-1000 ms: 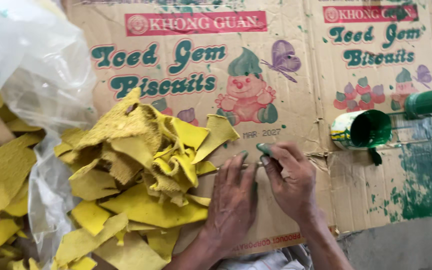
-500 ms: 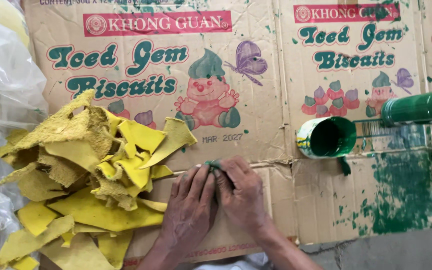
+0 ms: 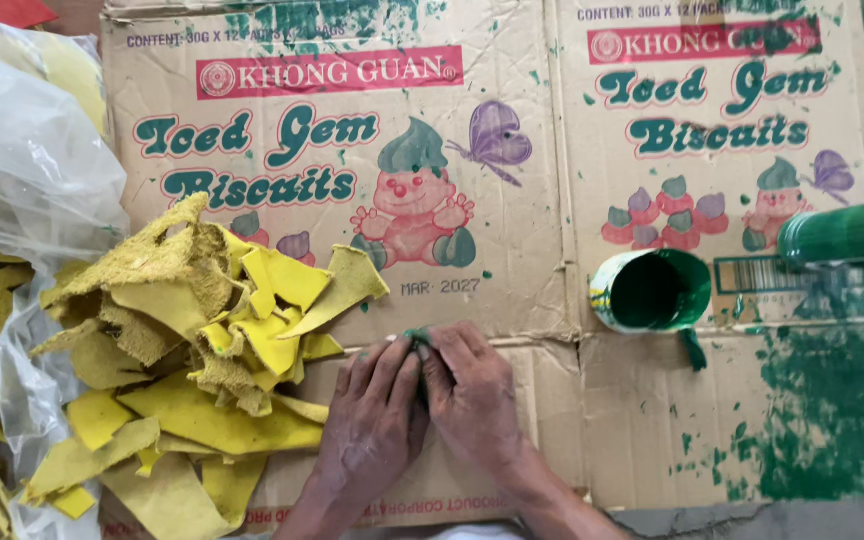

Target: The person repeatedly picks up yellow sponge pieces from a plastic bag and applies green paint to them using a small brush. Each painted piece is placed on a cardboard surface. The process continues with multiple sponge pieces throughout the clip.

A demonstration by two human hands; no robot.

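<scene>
The green piece pinched between the fingertips of both hands is almost wholly covered; its shape cannot be told. The forearms run off the near edge. The green bottle is cut by the right edge. The clear bag and yellow scraps run past the left edge.

Both my hands are pressed together on the flattened cardboard, left hand and right hand pinching a tiny green bit at the fingertips. Pile of yellow scraps just left, green paint can tipped over to the right.
</scene>
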